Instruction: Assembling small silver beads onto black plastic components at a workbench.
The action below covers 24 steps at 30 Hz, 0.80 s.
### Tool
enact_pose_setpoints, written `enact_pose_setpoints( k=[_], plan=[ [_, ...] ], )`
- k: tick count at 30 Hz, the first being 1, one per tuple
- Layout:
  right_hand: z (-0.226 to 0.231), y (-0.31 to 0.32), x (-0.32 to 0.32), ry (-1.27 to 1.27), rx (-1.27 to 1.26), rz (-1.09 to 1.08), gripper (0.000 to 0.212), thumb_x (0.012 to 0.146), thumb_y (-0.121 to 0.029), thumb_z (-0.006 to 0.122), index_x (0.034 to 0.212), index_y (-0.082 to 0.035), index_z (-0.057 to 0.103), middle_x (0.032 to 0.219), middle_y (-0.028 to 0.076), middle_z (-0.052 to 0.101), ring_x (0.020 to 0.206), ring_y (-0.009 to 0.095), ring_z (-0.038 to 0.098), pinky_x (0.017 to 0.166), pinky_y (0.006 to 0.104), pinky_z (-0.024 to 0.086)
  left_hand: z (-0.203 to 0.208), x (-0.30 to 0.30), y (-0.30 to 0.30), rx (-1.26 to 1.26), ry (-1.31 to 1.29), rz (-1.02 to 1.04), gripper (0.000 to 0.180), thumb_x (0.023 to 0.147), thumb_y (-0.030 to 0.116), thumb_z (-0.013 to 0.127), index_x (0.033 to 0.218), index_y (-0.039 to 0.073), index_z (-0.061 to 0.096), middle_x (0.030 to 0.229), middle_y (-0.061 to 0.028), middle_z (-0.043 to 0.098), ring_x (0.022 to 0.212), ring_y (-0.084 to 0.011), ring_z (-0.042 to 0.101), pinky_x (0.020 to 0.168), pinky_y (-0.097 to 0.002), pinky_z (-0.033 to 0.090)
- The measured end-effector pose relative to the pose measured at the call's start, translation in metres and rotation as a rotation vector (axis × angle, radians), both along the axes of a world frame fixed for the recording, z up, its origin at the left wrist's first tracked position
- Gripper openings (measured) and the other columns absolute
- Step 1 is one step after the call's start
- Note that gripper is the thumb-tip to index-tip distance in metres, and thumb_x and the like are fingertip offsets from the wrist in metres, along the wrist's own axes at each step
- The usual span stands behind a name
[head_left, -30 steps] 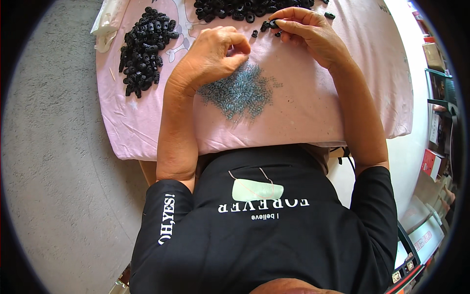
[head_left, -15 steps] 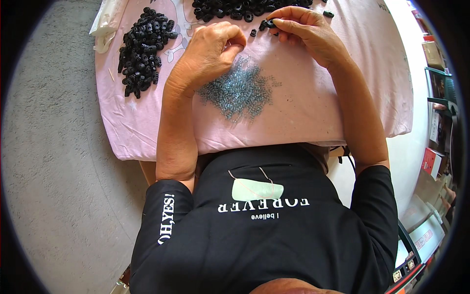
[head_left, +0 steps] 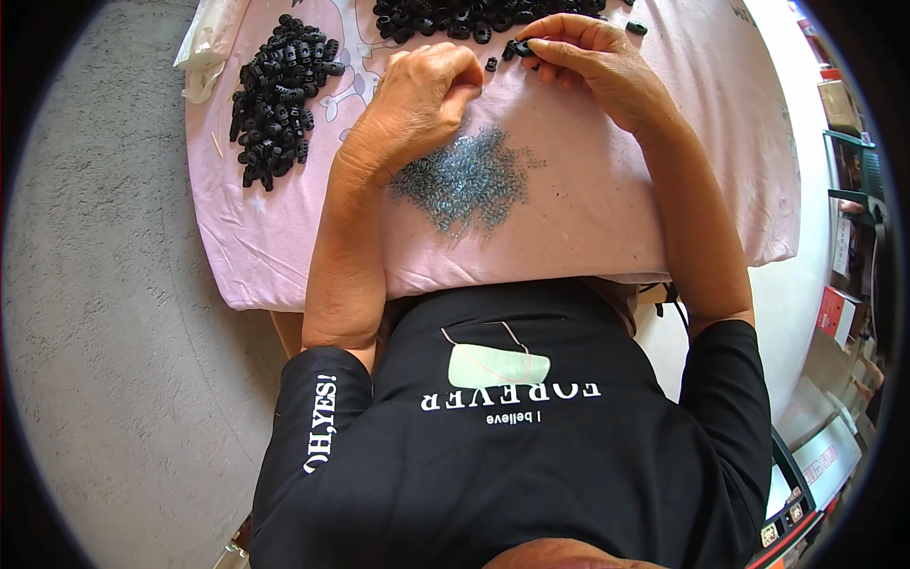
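Note:
My right hand (head_left: pixel 592 71) pinches a small black plastic cord lock piece (head_left: pixel 523 47) between thumb and fingers, near the far side of the table. My left hand (head_left: pixel 424 100) is closed, its fingertips curled together just left of that piece; whatever they grip is hidden. Beneath and in front of the left hand lies a loose pile of tiny metal springs (head_left: pixel 469 180). One small black part (head_left: pixel 491 64) stands on the cloth between the two hands.
A heap of black cord locks (head_left: pixel 277 100) lies on the left of the pink tablecloth (head_left: pixel 588 218). Another heap of black parts (head_left: pixel 474 17) spreads along the far edge. At the far left is a whitish plastic bag (head_left: pixel 207 47). Boxes (head_left: pixel 837 313) line the right side.
My left hand has shifted slightly right, toward the right hand, uncovering a little more of the spring pile's edge. The right hand has hardly moved and still grips the black piece.

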State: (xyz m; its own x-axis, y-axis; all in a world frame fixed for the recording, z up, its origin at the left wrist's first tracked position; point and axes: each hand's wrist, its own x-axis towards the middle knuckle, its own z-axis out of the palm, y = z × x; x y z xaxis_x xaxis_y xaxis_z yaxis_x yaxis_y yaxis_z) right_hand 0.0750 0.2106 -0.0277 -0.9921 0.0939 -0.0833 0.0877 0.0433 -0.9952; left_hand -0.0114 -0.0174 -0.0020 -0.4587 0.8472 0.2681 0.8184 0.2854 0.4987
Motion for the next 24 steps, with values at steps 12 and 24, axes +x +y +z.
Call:
enact_pose_setpoints(
  k=[12, 24],
  plan=[
    [-0.001, -0.004, 0.000, 0.010, -0.060, 0.021, 0.024, 0.098, -0.023, 0.066, 0.116, -0.008, 0.070, 0.092, -0.002, 0.071, 0.076, 0.002, 0.062, 0.067, 0.0159, 0.045, 0.004, -0.003, -0.005, 0.046, -0.344, 0.115, 0.012, 0.098, 0.008, 0.061, 0.105, 0.000, 0.067, 0.091, -0.0066, 0.070, 0.085, -0.0123, 0.067, 0.078, -0.0248, 0.053],
    [0.003, -0.006, 0.002, -0.013, -0.153, 0.060, 0.025, 0.099, -0.024, 0.064, 0.116, -0.006, 0.069, 0.091, 0.002, 0.072, 0.076, 0.004, 0.066, 0.066, 0.0161, 0.049, 0.004, 0.005, 0.006, 0.288, -0.343, 0.168, 0.011, 0.089, 0.010, 0.073, 0.098, 0.003, 0.071, 0.085, -0.0061, 0.072, 0.080, -0.0123, 0.070, 0.073, -0.0261, 0.056]
  ],
)
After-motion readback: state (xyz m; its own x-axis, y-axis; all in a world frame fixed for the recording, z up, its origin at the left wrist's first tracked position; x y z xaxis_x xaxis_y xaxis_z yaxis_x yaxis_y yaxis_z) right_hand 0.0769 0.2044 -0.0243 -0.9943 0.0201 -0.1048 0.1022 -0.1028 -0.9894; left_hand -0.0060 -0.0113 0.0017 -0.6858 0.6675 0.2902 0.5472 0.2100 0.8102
